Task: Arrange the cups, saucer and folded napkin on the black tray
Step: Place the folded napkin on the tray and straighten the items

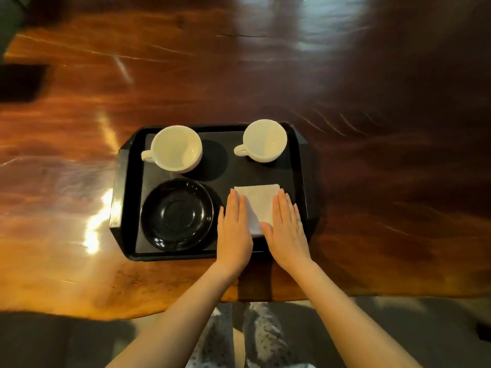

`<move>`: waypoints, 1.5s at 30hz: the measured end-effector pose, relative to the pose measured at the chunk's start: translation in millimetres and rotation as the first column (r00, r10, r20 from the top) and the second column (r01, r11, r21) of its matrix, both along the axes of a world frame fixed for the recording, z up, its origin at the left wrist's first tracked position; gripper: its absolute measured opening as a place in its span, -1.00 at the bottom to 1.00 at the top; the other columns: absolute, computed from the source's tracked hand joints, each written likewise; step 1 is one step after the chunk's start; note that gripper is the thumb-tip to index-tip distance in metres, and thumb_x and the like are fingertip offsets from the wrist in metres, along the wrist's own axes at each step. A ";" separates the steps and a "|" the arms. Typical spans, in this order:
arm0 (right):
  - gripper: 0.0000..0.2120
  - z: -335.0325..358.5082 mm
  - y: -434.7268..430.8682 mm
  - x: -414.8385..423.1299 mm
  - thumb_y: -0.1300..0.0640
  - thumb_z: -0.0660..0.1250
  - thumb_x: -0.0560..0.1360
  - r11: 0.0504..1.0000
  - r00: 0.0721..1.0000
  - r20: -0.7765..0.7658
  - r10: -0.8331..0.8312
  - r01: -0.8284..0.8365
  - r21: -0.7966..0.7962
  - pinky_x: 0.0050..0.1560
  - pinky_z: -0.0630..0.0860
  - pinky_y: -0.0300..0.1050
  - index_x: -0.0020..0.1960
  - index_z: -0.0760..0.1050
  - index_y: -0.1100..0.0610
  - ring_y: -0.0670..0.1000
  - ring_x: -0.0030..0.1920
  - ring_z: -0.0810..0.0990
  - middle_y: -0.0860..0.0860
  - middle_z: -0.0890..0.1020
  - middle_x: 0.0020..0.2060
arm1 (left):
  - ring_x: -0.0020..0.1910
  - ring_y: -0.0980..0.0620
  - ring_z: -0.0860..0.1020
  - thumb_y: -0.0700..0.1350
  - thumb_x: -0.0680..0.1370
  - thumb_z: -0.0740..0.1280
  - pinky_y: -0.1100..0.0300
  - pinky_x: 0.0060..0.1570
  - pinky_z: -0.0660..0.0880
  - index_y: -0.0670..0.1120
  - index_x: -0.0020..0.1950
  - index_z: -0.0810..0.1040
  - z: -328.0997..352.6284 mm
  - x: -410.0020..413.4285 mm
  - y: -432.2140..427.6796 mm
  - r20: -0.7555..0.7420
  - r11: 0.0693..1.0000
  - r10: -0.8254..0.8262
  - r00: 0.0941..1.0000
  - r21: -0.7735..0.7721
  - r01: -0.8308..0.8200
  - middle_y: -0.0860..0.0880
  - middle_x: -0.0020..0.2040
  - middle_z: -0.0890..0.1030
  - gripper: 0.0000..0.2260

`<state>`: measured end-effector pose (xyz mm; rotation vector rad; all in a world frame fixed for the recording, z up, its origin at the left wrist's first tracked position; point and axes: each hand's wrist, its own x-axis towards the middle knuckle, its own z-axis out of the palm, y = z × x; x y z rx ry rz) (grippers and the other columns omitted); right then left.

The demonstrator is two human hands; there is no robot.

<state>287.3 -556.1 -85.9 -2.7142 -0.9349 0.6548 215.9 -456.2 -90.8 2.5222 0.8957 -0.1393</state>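
**Two Flat Hands on the Napkin, Cups at the Far Edge**

Nearest the camera, the person's patterned trousers showed between two bare forearms that reached forward over the near edge of the wooden table. The tabletop was glossy, reddish brown, with bright glare along its left side.

The black tray sat on the table close to that near edge. In its near right quarter lay the folded white napkin, square-on to the tray. The left hand lay palm down, fingers straight and held together, covering the napkin's left edge. The right hand lay the same way, flat with fingers together, over the napkin's right edge and near corner. Neither hand pinched anything; both rested flat, with a strip of napkin bare between them.

In the near left quarter of the tray rested the black saucer, empty and shiny, just beside the left hand but apart from it.

Farther back stood two white cups, both upright and empty, handles pointing left. The left cup stood beyond the saucer; the right cup stood beyond the napkin, close to the tray's far rim. The cups were well apart from each other.
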 end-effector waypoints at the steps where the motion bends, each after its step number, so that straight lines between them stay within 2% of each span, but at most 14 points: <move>1: -0.32 0.3 -0.7 -0.6 -0.05 0.00 0.62 1.000 1.000 -0.011 -0.006 0.006 0.008 0.43 -0.33 -0.15 0.46 -0.41 0.12 -0.07 0.47 -0.35 0.01 -0.31 0.51 | 0.56 -0.01 -0.11 -0.17 0.61 0.18 0.10 0.50 -0.15 -0.13 0.55 -0.04 1.4 0.0 0.2 -0.010 1.000 -0.002 1.000 -0.010 0.001 -0.10 0.58 -0.09 -0.42; 4: -0.34 9.1 1.7 2.8 -0.04 0.04 0.61 0.995 0.994 -0.102 -0.040 0.050 0.092 0.45 -0.27 -0.16 0.51 -0.29 0.11 -0.06 0.51 -0.28 0.01 -0.23 0.54 | 0.56 0.00 -0.10 -0.12 0.61 0.19 0.11 0.52 -0.08 -0.14 0.54 -0.05 17.5 5.6 2.5 0.027 0.996 0.036 0.999 -0.082 -0.033 -0.09 0.58 -0.10 -0.40; 8: -0.34 34.4 17.7 38.5 0.00 0.18 0.57 0.917 0.967 -0.228 -0.109 0.187 0.352 0.44 -0.04 -0.22 0.53 -0.09 0.12 -0.03 0.54 -0.09 0.00 -0.08 0.55 | 0.55 0.02 -0.03 -0.21 0.63 0.10 0.20 0.46 0.03 -0.14 0.54 -0.02 50.2 37.7 16.0 0.263 0.918 0.276 0.924 -0.357 -0.172 -0.06 0.58 -0.05 -0.48; 11: -0.23 47.5 34.6 80.4 0.11 0.32 0.51 0.851 0.936 -0.318 -0.154 0.289 0.438 0.41 0.05 -0.25 0.54 -0.09 0.10 -0.03 0.53 -0.04 0.00 -0.04 0.55 | 0.55 0.08 -0.06 -0.20 0.64 0.07 0.25 0.43 -0.02 -0.07 0.55 -0.06 61.3 71.1 34.9 0.220 0.796 0.451 0.865 -0.539 -0.277 0.00 0.58 -0.07 -0.48; 16: -0.06 36.3 54.3 122.7 0.18 0.45 0.41 0.851 0.878 -0.457 -0.141 0.344 0.397 0.50 0.09 0.05 0.54 -0.13 0.05 0.01 0.53 0.04 0.00 0.05 0.54 | 0.55 -0.01 0.04 -0.22 0.64 0.06 0.05 0.49 0.06 -0.05 0.55 0.00 53.0 103.2 49.0 0.138 0.682 0.540 0.830 -0.650 -0.335 -0.03 0.57 0.05 -0.51; 19: -0.09 24.0 62.7 125.4 0.15 0.48 0.38 0.817 0.865 -0.482 -0.142 0.377 0.436 0.47 0.21 0.13 0.53 -0.03 0.02 0.02 0.49 0.16 0.00 0.18 0.50 | 0.55 0.00 0.05 -0.22 0.64 0.06 0.03 0.50 0.07 -0.03 0.55 0.02 48.9 105.8 53.8 0.133 0.678 0.550 0.825 -0.648 -0.348 -0.01 0.57 0.07 -0.51; 23: -0.22 16.9 69.1 114.1 0.14 0.51 0.34 0.704 0.852 -0.480 -0.208 0.471 0.532 0.36 0.37 -0.04 0.44 0.17 0.06 -0.04 0.36 0.33 0.03 0.31 0.39 | 0.54 0.01 0.09 -0.22 0.63 0.09 0.04 0.50 0.10 -0.03 0.54 0.05 45.3 105.4 62.5 0.158 0.695 0.543 0.825 -0.636 -0.335 -0.01 0.56 0.11 -0.52; 26: -0.24 11.3 73.7 104.7 0.15 0.52 0.33 0.667 0.865 -0.438 -0.242 0.477 0.573 0.25 0.41 -0.18 0.40 0.19 0.08 -0.10 0.27 0.35 0.06 0.31 0.36 | 0.53 0.01 0.14 -0.22 0.63 0.10 0.01 0.50 0.15 -0.04 0.54 0.08 40.8 105.1 70.2 0.187 0.695 0.546 0.816 -0.645 -0.318 -0.01 0.56 0.14 -0.52; 30: -0.23 11.6 80.0 98.5 0.14 0.52 0.33 0.651 0.865 -0.428 -0.261 0.485 0.583 0.22 0.41 -0.22 0.40 0.19 0.09 -0.09 0.27 0.36 0.06 0.30 0.35 | 0.52 0.01 0.16 -0.21 0.62 0.11 -0.01 0.49 0.16 -0.02 0.54 0.07 37.4 103.5 77.0 0.190 0.692 0.545 0.816 -0.652 -0.310 0.00 0.55 0.15 -0.50; 34: -0.22 24.5 63.6 91.9 0.12 0.44 0.42 0.753 0.881 -0.408 -0.237 0.432 0.496 0.36 0.33 -0.09 0.49 0.07 0.08 0.00 0.43 0.26 0.06 0.21 0.46 | 0.53 0.01 0.13 -0.25 0.60 0.15 0.01 0.49 0.14 0.00 0.55 0.03 43.6 84.3 69.4 0.204 0.719 0.525 0.826 -0.626 -0.302 0.00 0.57 0.09 -0.45; 37: -0.27 37.2 32.2 71.4 0.10 0.35 0.49 0.921 0.960 -0.253 -0.118 0.202 0.334 0.45 0.17 -0.06 0.51 0.02 0.09 -0.02 0.51 0.04 0.01 0.07 0.52 | 0.53 0.14 0.00 -0.26 0.60 0.17 0.31 0.44 -0.01 -0.05 0.54 0.02 47.5 38.5 35.7 0.216 0.860 0.348 0.912 -0.460 -0.219 0.03 0.57 0.02 -0.44; 39: -0.18 42.3 12.8 53.4 0.02 0.36 0.47 0.980 0.963 -0.268 0.013 0.041 0.196 0.47 0.04 -0.08 0.53 -0.09 0.06 -0.04 0.53 -0.09 -0.04 -0.07 0.54 | 0.52 0.16 -0.11 -0.21 0.58 0.22 0.29 0.46 -0.09 -0.09 0.55 -0.03 44.4 7.4 11.9 0.176 0.936 0.175 0.969 -0.336 -0.108 0.02 0.57 -0.08 -0.39; 42: -0.03 42.3 -5.2 37.3 -0.09 0.38 0.43 0.993 0.948 -0.293 0.120 -0.115 0.034 0.49 0.01 0.01 0.53 -0.26 0.04 -0.03 0.53 -0.21 -0.07 -0.21 0.53 | 0.55 0.05 -0.15 -0.08 0.53 0.32 0.17 0.50 -0.13 -0.11 0.54 -0.11 29.7 -17.2 -5.8 0.078 0.980 0.006 0.997 -0.197 0.009 -0.03 0.57 -0.12 -0.25; 45: -0.08 40.7 -9.2 33.1 -0.03 0.37 0.46 0.988 0.959 -0.247 0.138 -0.152 -0.036 0.49 0.07 0.00 0.52 -0.24 0.05 -0.01 0.53 -0.15 -0.03 -0.19 0.54 | 0.55 -0.02 -0.06 -0.07 0.51 0.35 0.15 0.46 -0.14 -0.11 0.54 -0.05 23.4 -20.9 -8.8 -0.004 0.995 -0.021 1.000 -0.096 0.021 -0.07 0.57 -0.05 -0.25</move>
